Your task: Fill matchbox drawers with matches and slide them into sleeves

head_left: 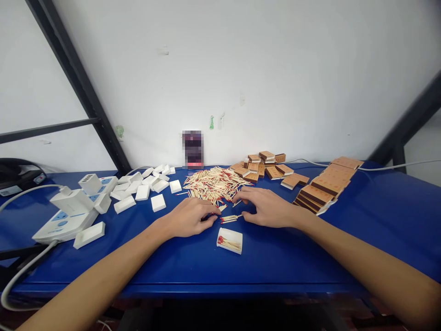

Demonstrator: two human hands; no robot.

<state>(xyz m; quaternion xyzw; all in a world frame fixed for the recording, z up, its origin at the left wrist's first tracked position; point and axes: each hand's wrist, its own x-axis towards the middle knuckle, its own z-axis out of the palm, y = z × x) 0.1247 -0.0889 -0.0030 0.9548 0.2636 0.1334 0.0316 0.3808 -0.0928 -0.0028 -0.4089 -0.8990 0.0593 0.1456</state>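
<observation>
A small row of red-tipped matches (229, 219) lies on the blue table between my two hands. My left hand (193, 217) rests to their left, thumb and index finger slightly apart, fingertips beside a few more loose matches (223, 208). From the right reaches my right hand (267, 207), its index finger and thumb spread, the thumb tip close to the stick ends of the row. Nearer to me sits a white matchbox tray (230, 241) with several matches inside. Behind both hands spreads a large heap of matches (217, 184).
Several white trays (142, 192) are scattered at the left, near a power strip (62, 224) with chargers and cables. Brown matchboxes (265, 164) are piled at the back right; more stand in a leaning row (327, 184). A blurred-out box (193, 149) leans on the wall.
</observation>
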